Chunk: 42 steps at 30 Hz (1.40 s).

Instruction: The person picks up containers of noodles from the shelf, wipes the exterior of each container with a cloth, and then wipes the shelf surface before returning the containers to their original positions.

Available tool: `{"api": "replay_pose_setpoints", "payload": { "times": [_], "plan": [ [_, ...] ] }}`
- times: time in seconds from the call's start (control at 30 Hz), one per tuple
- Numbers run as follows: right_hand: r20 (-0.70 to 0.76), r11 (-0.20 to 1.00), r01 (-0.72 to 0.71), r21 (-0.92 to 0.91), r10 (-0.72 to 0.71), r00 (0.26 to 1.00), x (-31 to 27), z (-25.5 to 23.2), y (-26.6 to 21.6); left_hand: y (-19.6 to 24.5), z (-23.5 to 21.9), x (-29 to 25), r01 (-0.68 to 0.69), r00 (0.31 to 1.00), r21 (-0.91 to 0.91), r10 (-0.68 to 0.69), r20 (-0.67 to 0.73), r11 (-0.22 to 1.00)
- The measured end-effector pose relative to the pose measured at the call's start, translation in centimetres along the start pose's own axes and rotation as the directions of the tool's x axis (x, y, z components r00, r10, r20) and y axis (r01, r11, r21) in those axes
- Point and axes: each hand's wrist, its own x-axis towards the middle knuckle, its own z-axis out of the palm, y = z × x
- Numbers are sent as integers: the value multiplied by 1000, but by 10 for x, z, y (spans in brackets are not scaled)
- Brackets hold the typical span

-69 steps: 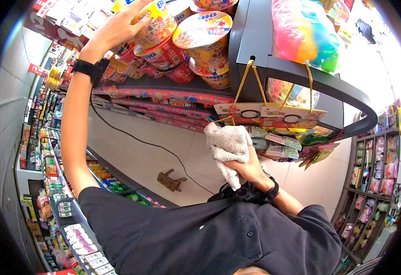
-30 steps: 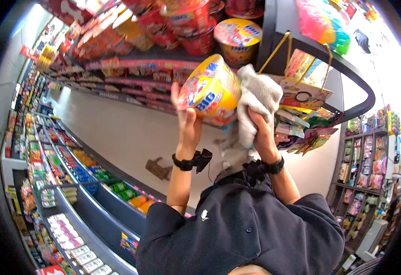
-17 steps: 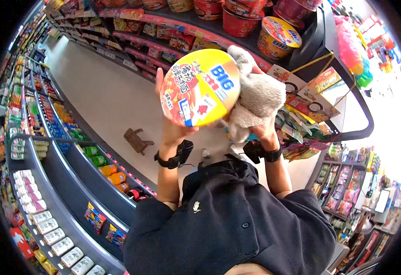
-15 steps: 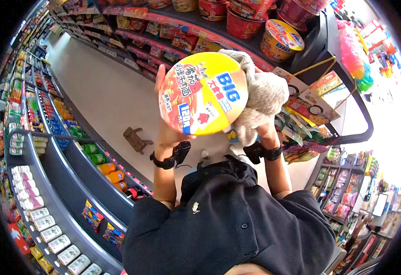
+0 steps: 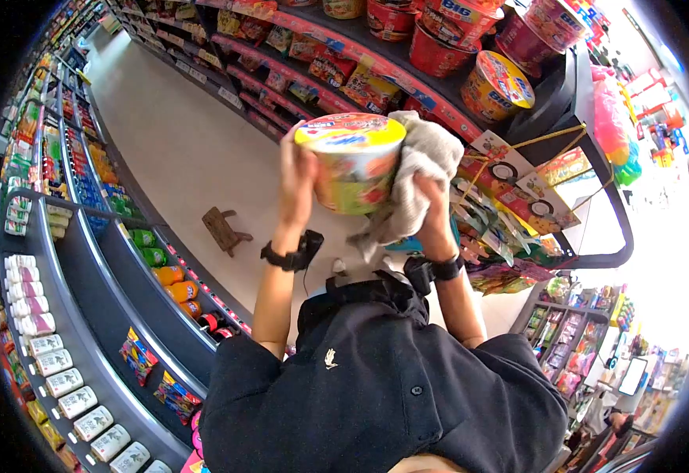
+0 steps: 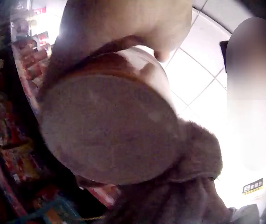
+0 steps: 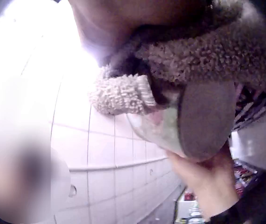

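Note:
A large noodle bowl with a yellow lid is held up in front of the shelves. My left hand grips its left side, fingers curled round the wall. My right hand holds a grey towel pressed against the bowl's right side. In the left wrist view the bowl's round base fills the middle, with the towel below it and my left hand above. The right wrist view shows the towel wrapped over the bowl, with the left hand beneath.
Red shelves with more noodle bowls run along the top. Hanging snack packs sit at the shelf end on the right. A curved drinks shelf lies to the left. A small wooden stool stands on the tiled aisle floor.
The bowl came off the shelf in my left hand and was brought to the towel. It has since tipped from lid facing me to lid up, with the towel on its side.

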Motion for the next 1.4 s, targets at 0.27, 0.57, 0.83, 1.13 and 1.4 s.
{"api": "replay_pose_setpoints", "payload": {
  "times": [0.27, 0.57, 0.83, 1.13, 1.4],
  "plan": [
    [49, 857, 227, -463, -231, 972, -43, 16, 3, -16, -10, -37, -7, 999, -341, 22, 40, 940],
    [102, 941, -192, 280, 169, 980, -10, 18, -2, -47, -38, -16, 359, 925, -597, -187, 332, 717],
    [52, 947, 129, -293, -119, 992, -38, 20, 15, -4, 16, -49, -181, 976, -2, 180, -125, 983],
    [245, 982, -189, 9, 181, 952, 6, 14, 8, -44, -19, -37, 280, 956, -837, -59, 287, 470],
    [181, 974, 103, -204, -65, 981, -2, 9, 27, -40, -20, -53, 73, 994, -183, -88, -71, 980]
  ]
}}
